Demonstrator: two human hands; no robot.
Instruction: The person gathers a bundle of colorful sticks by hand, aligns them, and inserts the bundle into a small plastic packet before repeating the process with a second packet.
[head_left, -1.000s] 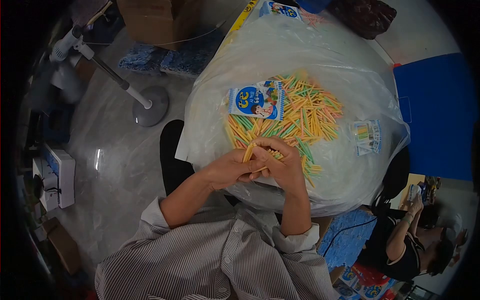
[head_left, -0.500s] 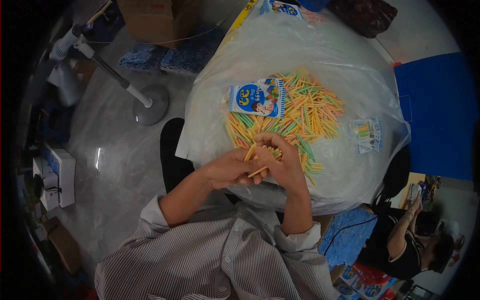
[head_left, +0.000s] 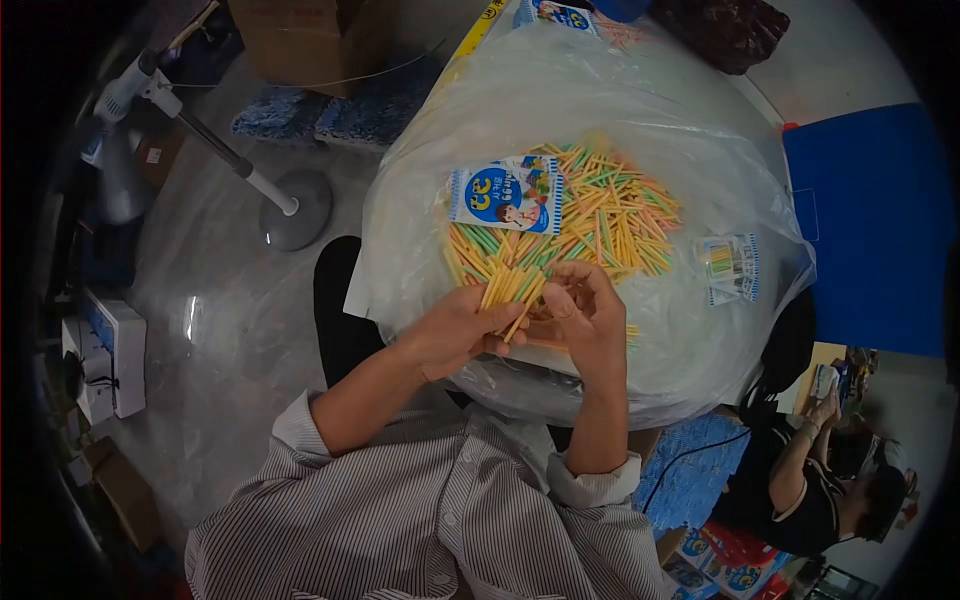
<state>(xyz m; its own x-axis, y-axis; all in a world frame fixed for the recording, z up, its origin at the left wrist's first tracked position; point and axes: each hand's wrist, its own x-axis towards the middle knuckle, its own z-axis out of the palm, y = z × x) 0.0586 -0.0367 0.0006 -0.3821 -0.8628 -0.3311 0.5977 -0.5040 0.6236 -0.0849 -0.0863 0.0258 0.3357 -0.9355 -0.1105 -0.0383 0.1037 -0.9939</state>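
A bundle of thin yellow and green sticks [head_left: 512,288] lies in my left hand [head_left: 452,332], its fingers closed round the lower part. My right hand [head_left: 590,322] is at the bundle's right side with its fingers curled; whether it pinches a stick is hard to make out. Beyond both hands a pile of yellow, green and pink sticks [head_left: 625,225] rests on a clear plastic sheet [head_left: 690,365]. A blue and white packet [head_left: 507,196] lies on the pile's left part. Small clear-windowed packets [head_left: 729,268] lie at the right on the sheet.
A blue panel [head_left: 868,230] stands to the right, with another person [head_left: 800,475] below it. A stand with a round base [head_left: 297,210], blue fluffy seats [head_left: 276,113] and a cardboard box [head_left: 300,45] are at the left. A dark bag [head_left: 725,32] lies at the top.
My right hand has moved slightly right, off the front of the bundle, with its fingers more curled. The bundle now stands fanned out and more visible in my left hand.
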